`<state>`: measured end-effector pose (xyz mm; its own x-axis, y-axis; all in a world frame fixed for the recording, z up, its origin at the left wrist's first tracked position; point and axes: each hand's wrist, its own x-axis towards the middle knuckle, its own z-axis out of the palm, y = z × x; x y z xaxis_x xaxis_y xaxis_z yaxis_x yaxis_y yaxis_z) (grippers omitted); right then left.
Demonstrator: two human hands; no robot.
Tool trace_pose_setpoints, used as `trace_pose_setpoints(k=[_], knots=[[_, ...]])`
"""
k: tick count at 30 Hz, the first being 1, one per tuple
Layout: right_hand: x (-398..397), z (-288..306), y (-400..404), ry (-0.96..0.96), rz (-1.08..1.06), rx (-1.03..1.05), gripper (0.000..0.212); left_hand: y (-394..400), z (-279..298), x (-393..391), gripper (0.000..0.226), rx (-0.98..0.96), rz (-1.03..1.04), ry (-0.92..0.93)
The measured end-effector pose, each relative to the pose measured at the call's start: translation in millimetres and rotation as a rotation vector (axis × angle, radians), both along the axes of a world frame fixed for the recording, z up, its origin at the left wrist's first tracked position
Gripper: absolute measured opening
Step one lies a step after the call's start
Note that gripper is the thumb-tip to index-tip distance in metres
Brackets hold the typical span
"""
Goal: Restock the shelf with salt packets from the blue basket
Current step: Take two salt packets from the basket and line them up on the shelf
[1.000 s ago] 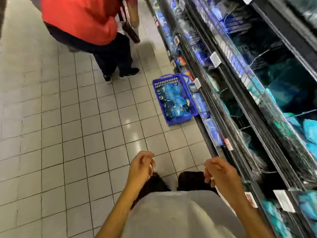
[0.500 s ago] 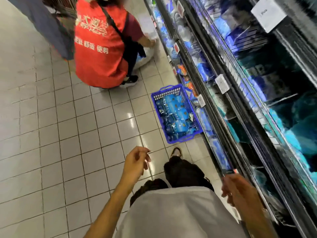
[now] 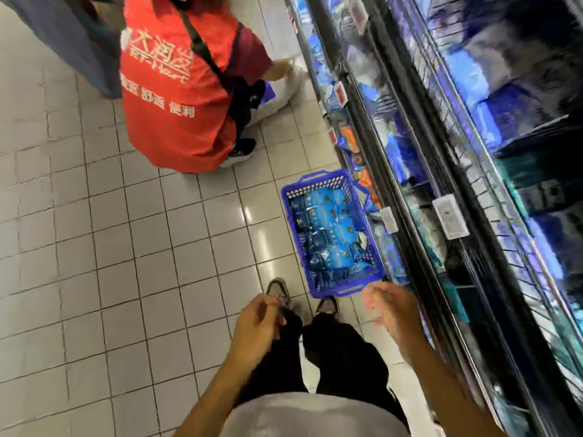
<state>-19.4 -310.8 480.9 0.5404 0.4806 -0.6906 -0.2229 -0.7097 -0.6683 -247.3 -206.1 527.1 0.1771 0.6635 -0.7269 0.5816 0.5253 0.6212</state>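
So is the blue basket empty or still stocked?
Stocked: blue salt packets cover the floor of the blue basket.

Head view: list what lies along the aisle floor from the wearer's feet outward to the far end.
Wearer's shoes → blue basket holding salt packets → crouching person in a red vest → white sack beside that person, by the shelf.

upper left of frame: a crouching person in a red vest with white printed characters, a black strap across the back. a white sack lies on the floor just beside this person. pale square floor tiles fill the left and centre.
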Motion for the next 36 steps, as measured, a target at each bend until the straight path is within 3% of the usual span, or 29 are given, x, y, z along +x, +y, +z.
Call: trace_pose_setpoints(k=[4, 9, 13, 16, 17, 19, 22, 24, 26, 28, 30, 33, 36], knots=[[12.3, -97.3, 22.1, 0.033, -0.055, -0.152, 0.027, 46.2, -85.7, 36.0, 0.023, -0.037, -0.166, 0.077], [32.2, -254.4, 37.2, 0.065, 0.054, -0.351, 0.024, 87.0, -243.4, 89.1, 0.019, -0.101, -0.380, 0.142], [56.8, -370.0, 59.5, -0.001, 0.276, -0.433, 0.040, 115.6, -370.4, 127.5, 0.025, 0.023, -0.760, 0.270], [70.0, -443.7, 66.3, -0.068, 0.317, -0.471, 0.013, 133.7, -450.7, 162.0, 0.030, 0.149, -0.928, 0.325], [72.9, -468.0, 67.2, -0.109, 0.337, -0.467, 0.012, 137.0, -475.5, 173.3, 0.033, 0.173, -0.941, 0.343], [79.5, -511.1, 69.1, -0.177, 0.343, -0.435, 0.034, 140.7, -520.8, 192.2, 0.042, 0.187, -0.951, 0.385], [91.3, -563.9, 69.6, -0.252, 0.350, -0.436, 0.046, 145.0, -578.4, 212.7, 0.054, 0.217, -1.077, 0.427], [96.2, -590.5, 64.8, -0.232, 0.324, -0.365, 0.040, 145.3, -605.5, 219.2, 0.057, 0.243, -1.089, 0.413], [97.9, -604.5, 57.2, -0.191, 0.273, -0.261, 0.031, 142.1, -621.7, 220.0, 0.078, 0.251, -1.008, 0.436], [97.7, -604.5, 50.0, -0.177, 0.264, -0.186, 0.024, 140.7, -628.0, 218.6, 0.099, 0.199, -0.903, 0.445], [96.5, -592.9, 46.5, -0.173, 0.238, -0.105, 0.020, 144.4, -629.7, 216.9, 0.102, 0.138, -0.914, 0.437], [96.8, -569.6, 46.3, -0.196, 0.305, -0.011, 0.016, 148.9, -627.0, 215.4, 0.077, -0.007, -0.949, 0.334], [94.0, -537.1, 52.0, -0.076, 0.428, 0.059, 0.039, 147.3, -621.9, 208.3, 0.040, -0.094, -0.815, 0.135]])
